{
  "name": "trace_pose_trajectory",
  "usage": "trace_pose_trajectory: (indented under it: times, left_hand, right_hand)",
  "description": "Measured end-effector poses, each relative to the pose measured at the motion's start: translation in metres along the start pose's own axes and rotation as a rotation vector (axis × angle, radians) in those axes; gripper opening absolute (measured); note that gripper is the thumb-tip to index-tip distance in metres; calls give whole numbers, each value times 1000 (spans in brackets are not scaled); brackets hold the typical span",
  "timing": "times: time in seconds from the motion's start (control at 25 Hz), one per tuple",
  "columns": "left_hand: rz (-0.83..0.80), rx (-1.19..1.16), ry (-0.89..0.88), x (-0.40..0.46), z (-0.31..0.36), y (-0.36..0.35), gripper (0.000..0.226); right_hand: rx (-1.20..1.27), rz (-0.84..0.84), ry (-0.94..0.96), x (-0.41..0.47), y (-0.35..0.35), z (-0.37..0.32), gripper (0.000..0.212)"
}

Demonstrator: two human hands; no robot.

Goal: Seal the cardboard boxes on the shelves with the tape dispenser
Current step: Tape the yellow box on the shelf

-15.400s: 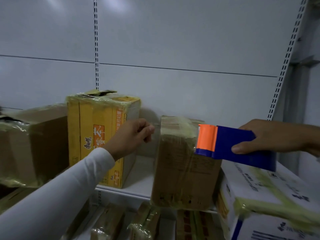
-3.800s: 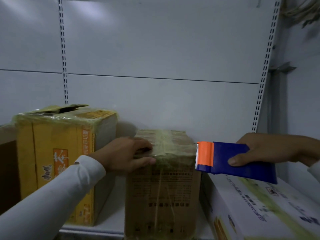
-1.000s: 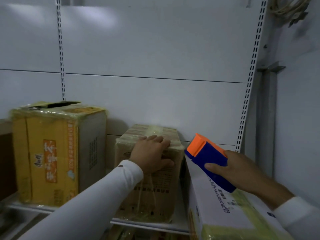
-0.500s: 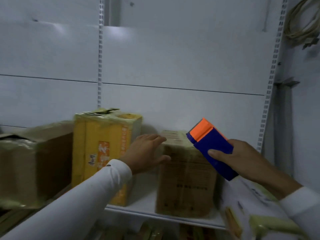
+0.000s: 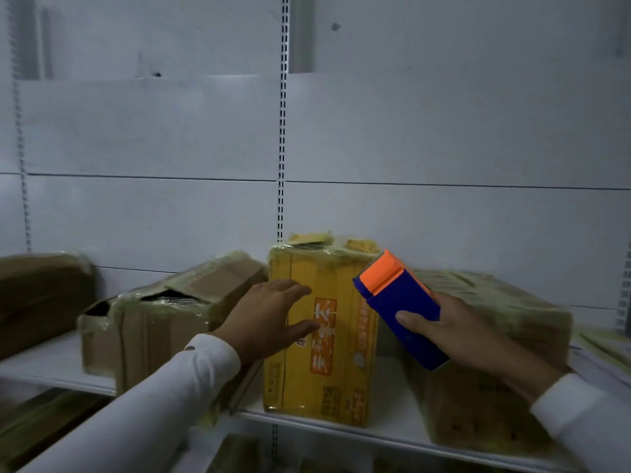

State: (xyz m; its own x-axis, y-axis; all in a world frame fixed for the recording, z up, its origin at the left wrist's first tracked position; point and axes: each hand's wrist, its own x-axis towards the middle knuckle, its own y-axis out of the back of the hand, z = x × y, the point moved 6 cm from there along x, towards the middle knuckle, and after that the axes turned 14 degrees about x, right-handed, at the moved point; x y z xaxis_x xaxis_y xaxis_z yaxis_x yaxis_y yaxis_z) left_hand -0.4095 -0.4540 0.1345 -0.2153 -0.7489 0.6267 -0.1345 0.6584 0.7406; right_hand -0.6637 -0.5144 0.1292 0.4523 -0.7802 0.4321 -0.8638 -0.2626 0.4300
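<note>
Two hands get ready to tape the yellow box on the shelf.

The left hand [image 5: 269,322] is spread wide in front of the yellow box [image 5: 321,336], likely to hold it steady; I cannot tell if it touches. The right hand [image 5: 457,339] is wrapped tight around the tape dispenser [image 5: 399,308], orange end tipped up toward the box top, where a flap looks loose. The box stands on the shelf [image 5: 392,428], between both hands, beside a torn brown box [image 5: 146,322].
</note>
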Motion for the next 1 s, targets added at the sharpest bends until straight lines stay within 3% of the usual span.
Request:
trace_pose_trajectory:
  times: [0.2, 0.4, 0.52, 0.6, 0.84, 1.0]
  left_hand:
    - [68, -22, 1, 26, -16, -3, 57]
    - [241, 56, -10, 87, -20, 5, 56]
    - [139, 92, 58, 110, -21, -24, 69]
    - [115, 166, 63, 115, -21, -42, 63]
    - [135, 154, 51, 116, -25, -39, 55]
    - [180, 124, 24, 102, -21, -31, 48]
  right_hand:
    - [-6, -18, -3, 20, 3, 4, 46]
    - [29, 24, 24, 29, 15, 14, 42]
    - [60, 35, 23, 29, 24, 20, 39]
    - [65, 42, 12, 25, 26, 23, 37]
    - [67, 108, -23, 6, 21, 4, 25]
    - [62, 169, -61, -11, 6, -10, 28]
